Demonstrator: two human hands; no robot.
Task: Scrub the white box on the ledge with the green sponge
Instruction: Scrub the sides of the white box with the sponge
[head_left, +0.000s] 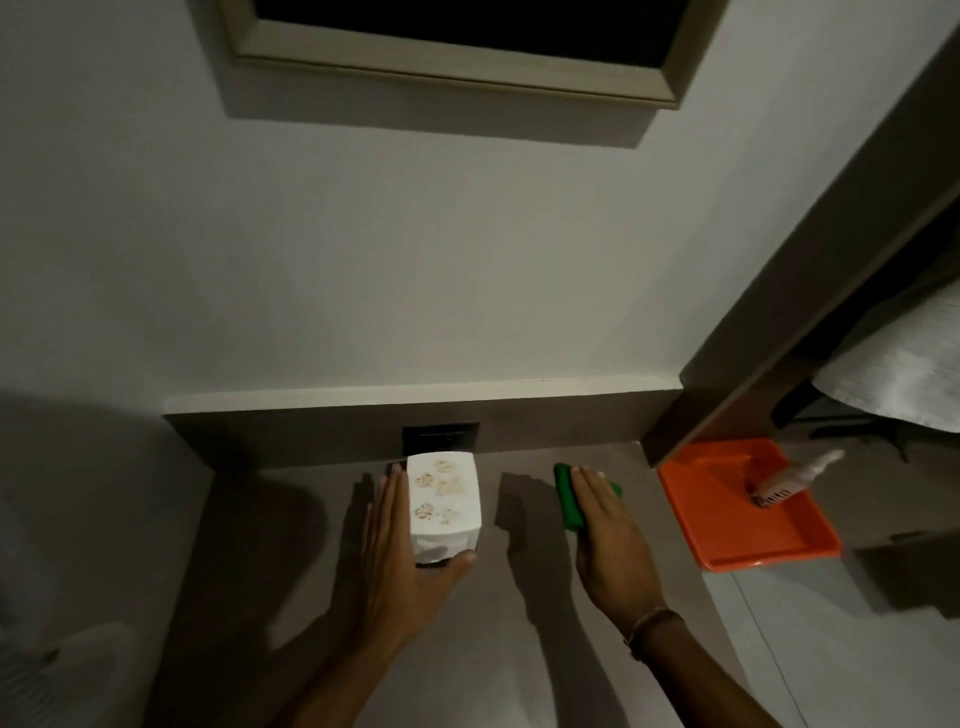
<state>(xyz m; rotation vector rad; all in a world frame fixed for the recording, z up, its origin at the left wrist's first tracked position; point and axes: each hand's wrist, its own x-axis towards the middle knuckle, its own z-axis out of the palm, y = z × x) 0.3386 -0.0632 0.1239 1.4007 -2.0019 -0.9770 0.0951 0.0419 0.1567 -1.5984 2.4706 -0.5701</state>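
Note:
The white box (447, 499) stands on the grey-brown ledge (524, 597), close to the back wall. Brownish stains mark its top face. My left hand (400, 551) holds it, fingers flat along its left side and thumb across its near end. To the right lies the green sponge (568, 499). My right hand (605, 535) rests on top of the sponge with fingers straight, covering most of it; only its left edge and a far tip show.
An orange tray (727, 525) sits at the right end of the ledge with a small squeeze bottle (795, 475) lying in it. A dark wall socket (440, 436) is behind the box. A wooden post (779, 312) rises at the right.

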